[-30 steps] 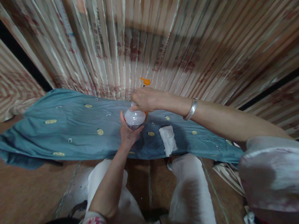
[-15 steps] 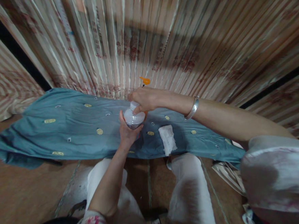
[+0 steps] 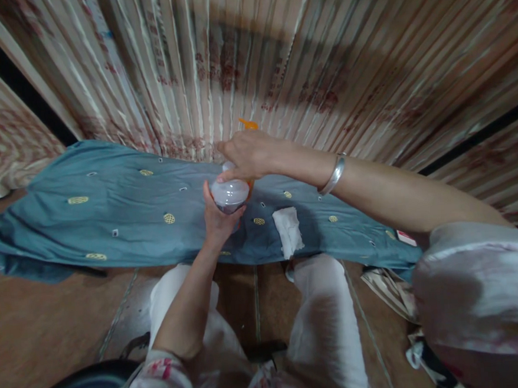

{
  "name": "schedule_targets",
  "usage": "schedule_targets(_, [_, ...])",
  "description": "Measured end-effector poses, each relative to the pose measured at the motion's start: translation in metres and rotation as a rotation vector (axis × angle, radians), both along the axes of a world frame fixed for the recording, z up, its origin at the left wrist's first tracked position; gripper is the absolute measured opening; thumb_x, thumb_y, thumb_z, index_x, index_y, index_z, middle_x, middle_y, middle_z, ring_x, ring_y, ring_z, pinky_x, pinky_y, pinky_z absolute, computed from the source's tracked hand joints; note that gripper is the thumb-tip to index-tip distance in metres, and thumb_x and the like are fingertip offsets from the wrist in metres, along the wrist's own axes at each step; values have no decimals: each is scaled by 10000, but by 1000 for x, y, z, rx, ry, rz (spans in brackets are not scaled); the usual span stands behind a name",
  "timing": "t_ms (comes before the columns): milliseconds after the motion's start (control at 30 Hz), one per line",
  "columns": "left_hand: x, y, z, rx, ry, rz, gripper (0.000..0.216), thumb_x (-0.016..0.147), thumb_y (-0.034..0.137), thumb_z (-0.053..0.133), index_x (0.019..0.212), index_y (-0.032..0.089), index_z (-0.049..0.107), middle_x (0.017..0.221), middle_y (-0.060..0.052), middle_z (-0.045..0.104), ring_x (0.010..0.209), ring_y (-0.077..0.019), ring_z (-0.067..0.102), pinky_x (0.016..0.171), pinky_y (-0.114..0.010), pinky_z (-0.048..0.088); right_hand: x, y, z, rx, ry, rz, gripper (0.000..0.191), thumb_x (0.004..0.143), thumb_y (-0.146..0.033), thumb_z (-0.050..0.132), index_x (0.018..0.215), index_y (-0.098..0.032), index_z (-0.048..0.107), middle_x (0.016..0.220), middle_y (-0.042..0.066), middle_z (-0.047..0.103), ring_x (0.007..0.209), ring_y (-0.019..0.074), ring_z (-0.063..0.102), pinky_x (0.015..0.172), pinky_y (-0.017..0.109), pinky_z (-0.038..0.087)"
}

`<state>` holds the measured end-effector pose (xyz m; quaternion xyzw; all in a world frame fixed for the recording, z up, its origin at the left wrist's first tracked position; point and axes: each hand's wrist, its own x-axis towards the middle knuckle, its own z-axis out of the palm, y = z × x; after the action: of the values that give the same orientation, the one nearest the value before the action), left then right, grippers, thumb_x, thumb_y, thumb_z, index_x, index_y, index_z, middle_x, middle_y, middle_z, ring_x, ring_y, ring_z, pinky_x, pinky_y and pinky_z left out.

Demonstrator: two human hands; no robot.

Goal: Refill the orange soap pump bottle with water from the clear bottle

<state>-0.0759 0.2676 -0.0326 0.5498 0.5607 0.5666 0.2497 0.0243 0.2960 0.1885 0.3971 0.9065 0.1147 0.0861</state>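
Note:
My left hand (image 3: 219, 223) is wrapped round a clear, rounded plastic bottle (image 3: 231, 196) that stands upright over the cloth-covered bench. My right hand (image 3: 254, 153) reaches across from the right and grips the white cap (image 3: 227, 166) at the bottle's top, its fingers hiding most of it. Just beyond that hand an orange nozzle (image 3: 249, 124) pokes up, pointing left. A strip of orange also shows between the bottle and my right hand; what it belongs to is hidden. A folded white cloth (image 3: 288, 232) lies to the right of the bottle.
A blue-green cover (image 3: 131, 215) with yellow patterns drapes the long, narrow bench. Pleated, printed curtains (image 3: 249, 53) hang right behind it. A small red-and-white box (image 3: 406, 238) lies near the right end. At lower left is a dark round rim (image 3: 77, 387) beside my legs.
My right hand has shifted slightly over the cap and now covers more of it. The whole view has tipped a little, so everything sits slightly higher.

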Motion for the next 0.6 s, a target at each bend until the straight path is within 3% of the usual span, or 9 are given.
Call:
schedule_targets(167, [1,0,2,2,-13,-10,1273,542,275,932,1579,228,194,1520,-187,520,1367,-361,559,1109,-508,484,-6,2,-3,42,59,-43,484,977,-533,573,1142,-103,721,1115,153,745,1153,390,669,959,489,513])
schedule_targets(367, [2,-1,3,-16,-17,-7,1257,562,248,921,1585,234,191,1523,-182,516,1360,-360,567,1117,-515,480,-6,-2,5,-70,-29,-26,320,858,-270,755,1123,-94,722,1151,125,732,1201,375,652,987,466,504])
schedule_targets(600, [2,0,2,-4,-23,-12,1251,565,232,917,1583,246,191,1501,-169,543,1362,-342,566,1126,-496,472,-4,0,5,-77,-57,76,309,839,-120,703,1149,-114,704,1141,76,730,1200,317,652,961,401,498])
